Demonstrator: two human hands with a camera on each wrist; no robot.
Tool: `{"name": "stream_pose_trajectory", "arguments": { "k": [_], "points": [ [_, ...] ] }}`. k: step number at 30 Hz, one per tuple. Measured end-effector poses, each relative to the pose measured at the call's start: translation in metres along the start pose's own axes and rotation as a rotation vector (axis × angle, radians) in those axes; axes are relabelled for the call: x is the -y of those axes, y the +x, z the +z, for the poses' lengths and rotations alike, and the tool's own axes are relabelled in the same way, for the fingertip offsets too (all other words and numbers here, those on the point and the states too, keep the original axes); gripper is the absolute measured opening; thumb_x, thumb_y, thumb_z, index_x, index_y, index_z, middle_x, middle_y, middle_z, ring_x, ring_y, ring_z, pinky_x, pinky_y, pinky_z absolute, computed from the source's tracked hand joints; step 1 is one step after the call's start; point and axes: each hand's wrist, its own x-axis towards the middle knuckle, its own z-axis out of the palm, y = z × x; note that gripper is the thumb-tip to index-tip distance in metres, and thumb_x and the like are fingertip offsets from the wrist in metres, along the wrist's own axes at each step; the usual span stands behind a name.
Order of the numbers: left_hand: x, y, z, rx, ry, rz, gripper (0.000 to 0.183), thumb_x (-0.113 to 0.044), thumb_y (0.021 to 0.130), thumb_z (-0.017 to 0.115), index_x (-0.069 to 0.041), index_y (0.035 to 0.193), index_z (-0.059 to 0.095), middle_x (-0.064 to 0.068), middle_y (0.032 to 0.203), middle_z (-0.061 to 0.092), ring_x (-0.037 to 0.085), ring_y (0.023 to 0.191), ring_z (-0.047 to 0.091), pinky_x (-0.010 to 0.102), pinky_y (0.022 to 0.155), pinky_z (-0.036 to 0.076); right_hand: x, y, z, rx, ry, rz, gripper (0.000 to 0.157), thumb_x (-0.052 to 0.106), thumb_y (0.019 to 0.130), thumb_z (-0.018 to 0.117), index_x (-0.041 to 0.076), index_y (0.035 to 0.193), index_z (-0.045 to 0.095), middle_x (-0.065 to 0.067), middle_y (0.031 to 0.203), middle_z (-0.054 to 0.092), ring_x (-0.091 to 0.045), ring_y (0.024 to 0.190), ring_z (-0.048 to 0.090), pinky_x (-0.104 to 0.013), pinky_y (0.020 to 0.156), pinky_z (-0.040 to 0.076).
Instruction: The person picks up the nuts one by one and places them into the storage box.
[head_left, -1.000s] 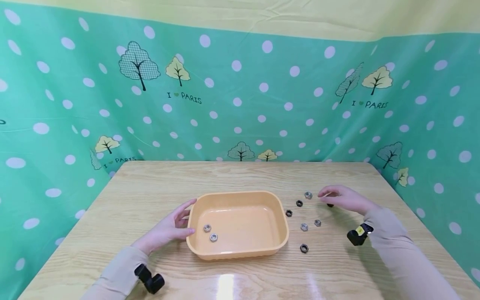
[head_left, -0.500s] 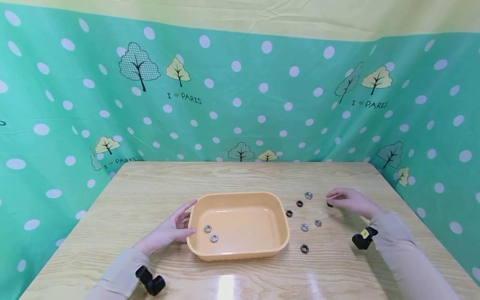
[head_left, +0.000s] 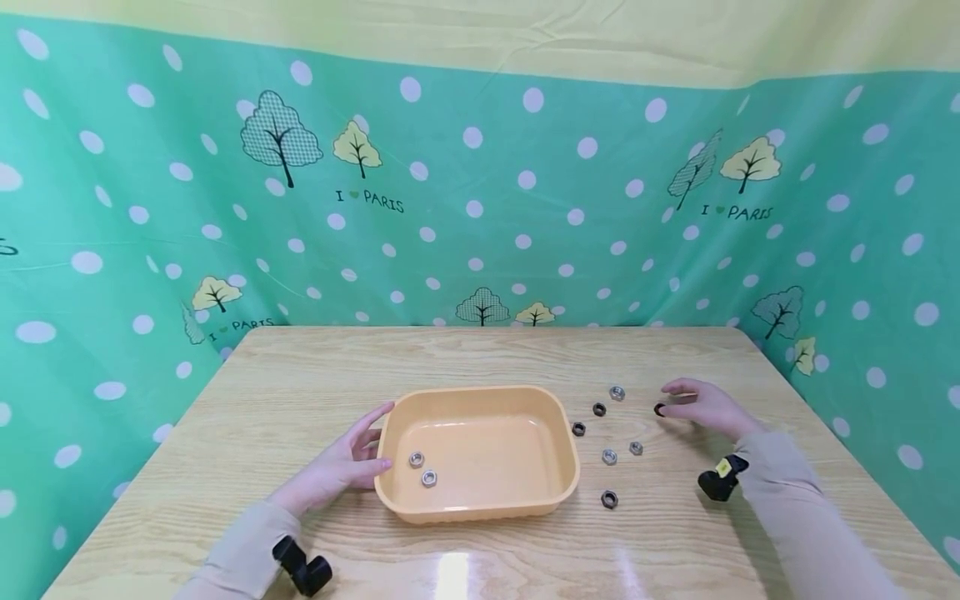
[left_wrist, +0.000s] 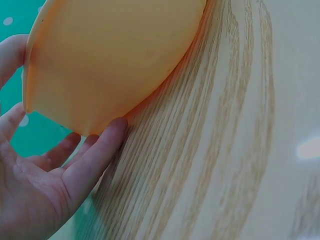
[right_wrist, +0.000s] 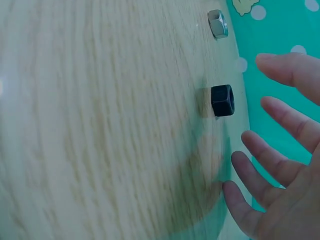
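Near the middle of the wood-grain table (head_left: 465,354), the left hand (head_left: 337,465) grips a peach plastic basin (head_left: 491,458), thumb over its left rim; mouth up, its long axis parallels the far edge. The right hand (head_left: 707,408), fingers apart, is beside a black hexagonal nut (right_wrist: 222,100) towards the right edge.

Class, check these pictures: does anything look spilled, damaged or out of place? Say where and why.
Nothing stands out. The orange tray, gripped at its left side by the left hand, shows no visible damage. Two silver nuts lie inside. The loose nuts to its right are scattered, but that alone hardly looks odd.
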Motion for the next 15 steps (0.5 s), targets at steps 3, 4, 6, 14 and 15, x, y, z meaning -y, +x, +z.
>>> {"name": "stream_pose_trajectory", "arguments": {
  "k": [3, 4, 6, 14, 15],
  "points": [
    [0.0012, 0.0002, -0.0006, -0.007, -0.004, -0.009, 0.088, -0.007, 0.089, 0.062, -0.016, 0.153, 0.003, 0.035, 0.147, 0.015, 0.038, 0.123, 0.047, 0.043, 0.088, 0.055, -0.0009, 0.0006, 0.0008, 0.0, 0.009, 0.01, 0.057, 0.028, 0.086, 0.068, -0.008, 0.125, 0.05, -0.036, 0.131, 0.044, -0.051, 0.116, 0.047, -0.052, 0.089, 0.05],
    [0.0013, 0.0, -0.0006, -0.004, -0.008, -0.006, 0.088, -0.006, 0.089, 0.062, -0.016, 0.153, 0.002, 0.036, 0.147, 0.013, 0.038, 0.123, 0.046, 0.044, 0.088, 0.055, -0.0012, 0.0009, 0.0014, -0.001, 0.013, 0.013, 0.057, 0.029, 0.086, 0.068, -0.009, 0.125, 0.05, -0.036, 0.131, 0.044, -0.05, 0.117, 0.047, -0.053, 0.09, 0.05],
    [0.0017, -0.0004, -0.0006, -0.003, -0.017, -0.007, 0.088, -0.006, 0.089, 0.062, -0.016, 0.153, 0.002, 0.036, 0.147, 0.012, 0.038, 0.124, 0.046, 0.044, 0.088, 0.055, -0.0016, 0.0012, 0.0026, -0.001, 0.013, 0.014, 0.057, 0.028, 0.086, 0.068, -0.009, 0.125, 0.05, -0.036, 0.132, 0.045, -0.05, 0.118, 0.046, -0.053, 0.092, 0.048],
    [0.0001, -0.0025, 0.0006, 0.013, -0.032, 0.018, 0.088, -0.006, 0.09, 0.061, -0.015, 0.153, -0.001, 0.039, 0.146, 0.011, 0.037, 0.122, 0.048, 0.045, 0.087, 0.055, -0.0043, 0.0036, 0.0066, -0.024, -0.008, 0.012, 0.052, 0.027, 0.086, 0.068, -0.008, 0.122, 0.053, -0.034, 0.13, 0.048, -0.049, 0.121, 0.043, -0.056, 0.098, 0.042],
    [-0.0002, -0.0025, 0.0007, 0.014, -0.032, 0.019, 0.088, -0.006, 0.09, 0.061, -0.015, 0.153, -0.001, 0.039, 0.146, 0.011, 0.036, 0.121, 0.048, 0.045, 0.087, 0.055, -0.0044, 0.0037, 0.0065, -0.024, -0.012, 0.01, 0.052, 0.027, 0.086, 0.068, -0.008, 0.122, 0.054, -0.033, 0.13, 0.049, -0.05, 0.121, 0.042, -0.057, 0.099, 0.041]
  ]
}}
